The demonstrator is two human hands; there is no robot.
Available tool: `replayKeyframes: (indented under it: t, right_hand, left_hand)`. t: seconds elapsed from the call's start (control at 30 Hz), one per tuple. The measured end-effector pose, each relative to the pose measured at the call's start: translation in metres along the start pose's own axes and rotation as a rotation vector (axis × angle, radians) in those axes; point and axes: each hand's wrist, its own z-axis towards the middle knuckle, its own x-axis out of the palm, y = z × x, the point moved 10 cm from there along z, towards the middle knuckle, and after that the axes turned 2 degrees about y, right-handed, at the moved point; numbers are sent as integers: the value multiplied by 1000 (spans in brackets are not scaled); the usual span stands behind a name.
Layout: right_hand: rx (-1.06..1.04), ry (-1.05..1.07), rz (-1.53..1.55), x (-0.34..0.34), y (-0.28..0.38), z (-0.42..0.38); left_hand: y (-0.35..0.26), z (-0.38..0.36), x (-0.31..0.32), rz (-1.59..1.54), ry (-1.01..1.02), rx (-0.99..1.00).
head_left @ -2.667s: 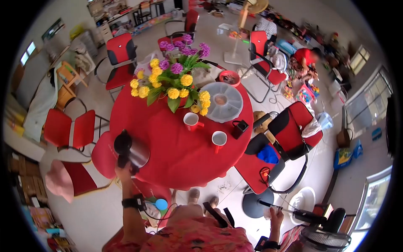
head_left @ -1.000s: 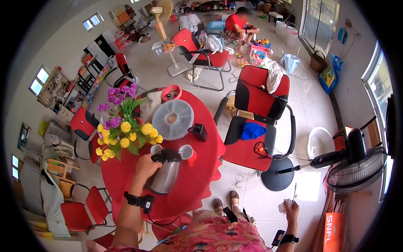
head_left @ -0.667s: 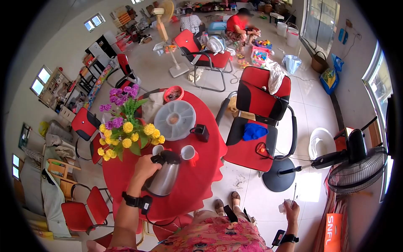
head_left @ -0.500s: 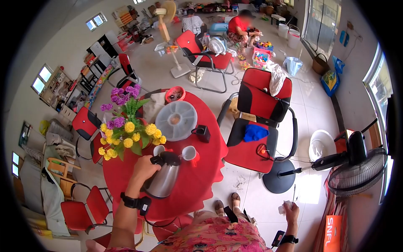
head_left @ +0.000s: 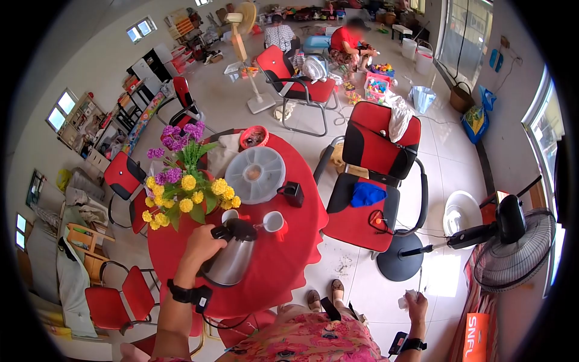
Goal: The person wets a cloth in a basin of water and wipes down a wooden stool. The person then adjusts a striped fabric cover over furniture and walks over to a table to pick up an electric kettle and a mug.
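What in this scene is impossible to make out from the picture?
- Cup contents: too small in the head view to tell whether it holds liquid.
- Second cup: partly hidden behind the kettle lid.
- Kettle handle: covered by the left hand.
- Right hand: holds something white, too small to identify.
- Round tray compartments: contents blurred.

A bouquet of yellow and purple flowers (head_left: 181, 181) stands at the left of the round red surface (head_left: 283, 265). A round grey compartment tray (head_left: 263, 174) lies near the far edge, with a small black box (head_left: 294, 194) just beside it on the right. A red bowl (head_left: 254, 137) sits behind the tray. A red-and-black armchair (head_left: 371, 181) stands to the right, with a blue cloth (head_left: 367, 194) on its seat. A pedestal fan (head_left: 512, 241) stands at far right.
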Motion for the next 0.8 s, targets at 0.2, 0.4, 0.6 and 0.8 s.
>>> replayKeyframes:
  t: [0.2,0.4,0.6,0.8]
  right_hand:
    - [-3,-16,-36,0,-1,0]
    - [32,-16,-103,-1,-11,-1]
    - [30,-26,-176,-8,-28,-6]
    - [8,-13,-351,-14,-25,-15]
  left_hand:
    - [4,-2,0,-40,-14,13]
    - [22,-3,12,-158,-96,172]
    - [87,-18,34,-565,-279,231]
    - [143,-30,55,-876,-406,117]
